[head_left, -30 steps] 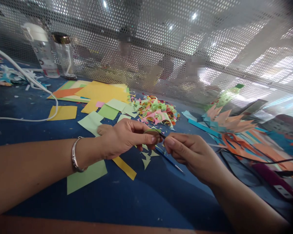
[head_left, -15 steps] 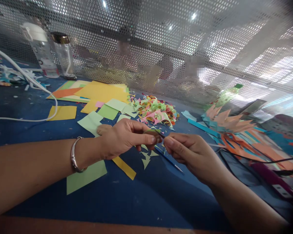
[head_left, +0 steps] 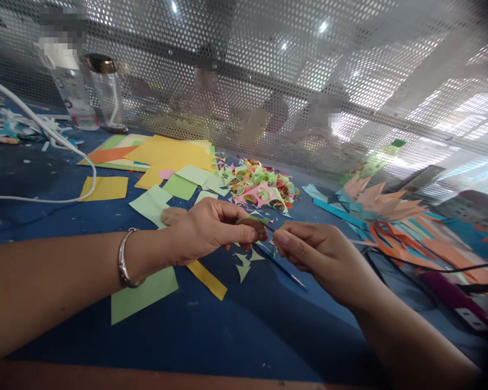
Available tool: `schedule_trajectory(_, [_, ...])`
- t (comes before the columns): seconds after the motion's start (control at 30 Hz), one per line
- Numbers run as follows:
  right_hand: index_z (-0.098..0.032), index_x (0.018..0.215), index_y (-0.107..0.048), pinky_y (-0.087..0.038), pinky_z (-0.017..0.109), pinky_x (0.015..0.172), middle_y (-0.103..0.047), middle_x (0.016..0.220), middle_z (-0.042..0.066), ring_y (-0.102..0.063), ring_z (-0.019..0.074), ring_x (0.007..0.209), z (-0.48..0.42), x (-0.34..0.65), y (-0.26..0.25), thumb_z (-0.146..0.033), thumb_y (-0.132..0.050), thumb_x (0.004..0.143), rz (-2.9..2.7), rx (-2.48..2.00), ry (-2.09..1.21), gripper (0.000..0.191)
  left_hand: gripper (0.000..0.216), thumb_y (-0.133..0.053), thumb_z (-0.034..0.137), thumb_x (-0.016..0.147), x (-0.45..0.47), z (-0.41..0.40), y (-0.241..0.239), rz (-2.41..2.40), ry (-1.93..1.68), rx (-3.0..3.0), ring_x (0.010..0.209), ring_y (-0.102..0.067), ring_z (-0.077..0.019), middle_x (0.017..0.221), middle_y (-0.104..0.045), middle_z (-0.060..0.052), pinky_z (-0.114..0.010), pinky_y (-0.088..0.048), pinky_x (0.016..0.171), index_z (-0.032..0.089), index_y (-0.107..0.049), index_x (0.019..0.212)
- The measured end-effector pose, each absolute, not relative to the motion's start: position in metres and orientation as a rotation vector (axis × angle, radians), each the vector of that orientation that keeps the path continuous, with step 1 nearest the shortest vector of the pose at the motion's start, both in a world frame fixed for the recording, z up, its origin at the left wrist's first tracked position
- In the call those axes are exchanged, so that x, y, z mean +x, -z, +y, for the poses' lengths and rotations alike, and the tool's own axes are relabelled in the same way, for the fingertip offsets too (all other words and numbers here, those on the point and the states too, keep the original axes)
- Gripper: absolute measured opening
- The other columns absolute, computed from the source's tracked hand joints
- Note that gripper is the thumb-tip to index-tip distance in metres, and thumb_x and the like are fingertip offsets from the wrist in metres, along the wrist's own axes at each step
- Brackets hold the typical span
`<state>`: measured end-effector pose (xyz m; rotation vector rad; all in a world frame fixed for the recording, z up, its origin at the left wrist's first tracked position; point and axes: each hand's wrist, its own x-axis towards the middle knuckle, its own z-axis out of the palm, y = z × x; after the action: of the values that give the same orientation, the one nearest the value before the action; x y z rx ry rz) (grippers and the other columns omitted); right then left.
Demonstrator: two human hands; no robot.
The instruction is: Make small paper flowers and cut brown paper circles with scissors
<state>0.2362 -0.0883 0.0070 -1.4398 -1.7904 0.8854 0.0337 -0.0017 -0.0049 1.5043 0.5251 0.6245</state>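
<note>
Between the thumb and fingers of my left hand (head_left: pixel 211 230) is a small piece of green paper (head_left: pixel 254 222), curved and partly covered by them. My right hand (head_left: pixel 309 246) is closed in a pinch on a thin dark tool (head_left: pixel 270 228). Its far end reaches the paper's edge; too little shows to tell its kind. Below the hands, a slim blue pen-like tool (head_left: pixel 284 270) lies on the blue table (head_left: pixel 211 341). Pale green paper triangles (head_left: pixel 243 268) and a yellow paper strip (head_left: pixel 208 280) are beside it. A green paper sheet (head_left: pixel 146 295) lies under my left wrist.
Colourful paper scraps (head_left: pixel 260 184) are heaped behind my hands, with yellow sheets (head_left: pixel 171 154) to their left. Two bottles (head_left: pixel 106 92) stand by the perforated screen (head_left: pixel 154 65). A folded paper piece (head_left: pixel 378 197), a purple power strip (head_left: pixel 455 300) and cables occupy the right; a white cable (head_left: pixel 32 116) arches left.
The green paper has turned slightly between my left fingers, and the dark tool's tip has shifted a little at its edge. Both hands stay in almost the same place.
</note>
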Motion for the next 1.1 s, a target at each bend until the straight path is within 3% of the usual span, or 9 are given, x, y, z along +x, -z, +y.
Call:
schedule_trajectory(0.67, [-0.019, 0.066, -0.053, -0.022, 0.024, 0.044, -0.033, 0.058, -0.006, -0.026, 0.0088, 0.050, -0.0902, 0.2363, -0.0091, -0.053, -0.055, 0.095, -1.819, -1.459, -0.831, 0.044, 0.017, -0.074, 0.028, 0.075, 0.0338, -0.0021, 0.0061, 0.520, -0.622, 1.515, 0.055, -0.049, -0.0052, 0.062, -0.063, 0.002, -0.018, -0.037, 0.047, 0.013, -0.069, 0.069])
schedule_trajectory(1.1, [-0.019, 0.062, -0.049, -0.023, 0.025, 0.045, -0.035, 0.059, -0.004, -0.029, 0.0091, 0.051, -0.0904, 0.2315, -0.0146, -0.056, -0.053, 0.095, -1.889, -1.495, -0.733, 0.050, 0.017, -0.071, 0.025, 0.072, 0.0328, -0.0036, 0.0038, 0.563, -0.625, 1.547, 0.050, -0.039, -0.0053, 0.055, -0.053, 0.005, -0.022, -0.026, 0.048, 0.015, -0.062, 0.062])
